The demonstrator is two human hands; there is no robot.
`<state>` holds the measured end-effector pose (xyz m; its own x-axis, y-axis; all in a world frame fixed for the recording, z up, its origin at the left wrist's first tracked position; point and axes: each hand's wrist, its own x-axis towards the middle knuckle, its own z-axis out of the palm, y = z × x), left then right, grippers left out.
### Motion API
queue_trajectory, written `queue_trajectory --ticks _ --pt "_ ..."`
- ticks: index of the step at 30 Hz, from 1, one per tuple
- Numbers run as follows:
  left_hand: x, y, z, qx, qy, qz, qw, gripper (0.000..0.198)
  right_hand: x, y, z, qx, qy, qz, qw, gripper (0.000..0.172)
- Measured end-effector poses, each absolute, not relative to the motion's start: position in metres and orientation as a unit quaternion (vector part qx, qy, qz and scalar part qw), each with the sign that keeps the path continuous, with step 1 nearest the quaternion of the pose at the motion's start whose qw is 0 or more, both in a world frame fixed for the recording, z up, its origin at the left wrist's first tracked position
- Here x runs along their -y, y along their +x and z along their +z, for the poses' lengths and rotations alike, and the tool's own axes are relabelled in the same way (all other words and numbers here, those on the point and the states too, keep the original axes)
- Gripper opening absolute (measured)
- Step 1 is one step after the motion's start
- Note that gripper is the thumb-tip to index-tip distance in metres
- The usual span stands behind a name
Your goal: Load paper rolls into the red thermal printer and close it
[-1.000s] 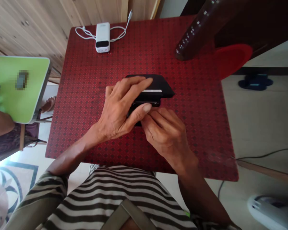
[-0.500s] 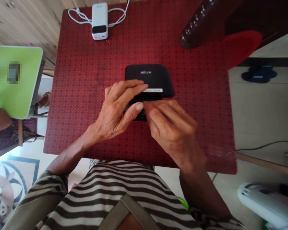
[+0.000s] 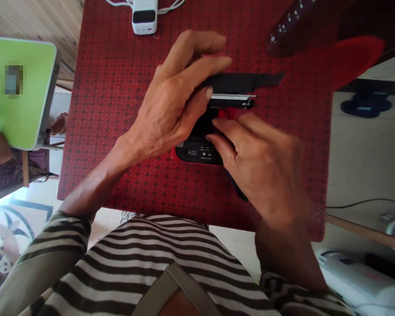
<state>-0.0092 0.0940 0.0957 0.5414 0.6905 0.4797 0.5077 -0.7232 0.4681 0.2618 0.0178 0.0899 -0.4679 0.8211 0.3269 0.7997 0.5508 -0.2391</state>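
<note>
Left hand (image 3: 167,105) clasps upper half of black plastic device (image 3: 197,153), thumb on edge; right fingertips (image 3: 217,138) touch lower half, grip unclear. White power bank (image 3: 145,17) beyond, on red-patterned bench (image 3: 118,131).

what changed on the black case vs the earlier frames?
The top half of the black case has swung up and away from the person, now seen nearly edge-on, exposing a black inner panel with small markings and a red rim. The left hand has moved up with it, thumb at its edge; the right hand has fingers over the panel. The white power bank stayed put on the red patterned tablecloth.
</note>
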Motion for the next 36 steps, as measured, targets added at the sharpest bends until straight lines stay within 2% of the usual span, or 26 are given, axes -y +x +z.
queue_trajectory --ticks 4,7,9,14,16,21,30,36 --pt "-0.110 -0.007 0.101 -0.359 0.863 0.326 0.143 0.117 -0.034 0.260 0.095 0.860 -0.480 0.078 0.154 0.015" --pt "-0.110 -0.004 0.106 -0.383 0.851 0.327 0.150 0.119 -0.043 0.262 0.095 0.865 -0.467 0.107 0.148 0.021" --pt "-0.106 -0.003 0.108 -0.381 0.856 0.318 0.148 0.111 -0.047 0.265 0.091 0.877 -0.440 0.104 0.160 0.024" --pt "-0.096 -0.006 0.107 -0.354 0.866 0.326 0.135 0.072 -0.051 0.272 0.082 0.893 -0.399 0.080 0.190 0.023" --pt "-0.094 -0.005 0.108 -0.360 0.864 0.320 0.146 0.069 -0.050 0.272 0.081 0.893 -0.397 0.075 0.199 0.023" --pt "-0.090 -0.004 0.114 -0.396 0.844 0.307 0.192 0.083 -0.033 0.267 0.089 0.891 -0.392 0.024 0.229 0.032" --pt "-0.060 -0.013 0.100 -0.387 0.857 0.258 0.221 0.046 0.001 0.268 0.078 0.857 -0.429 -0.017 0.286 0.028" --pt "-0.035 -0.016 0.082 -0.421 0.839 0.262 0.226 0.040 0.007 0.269 0.069 0.851 -0.447 -0.023 0.273 0.025"
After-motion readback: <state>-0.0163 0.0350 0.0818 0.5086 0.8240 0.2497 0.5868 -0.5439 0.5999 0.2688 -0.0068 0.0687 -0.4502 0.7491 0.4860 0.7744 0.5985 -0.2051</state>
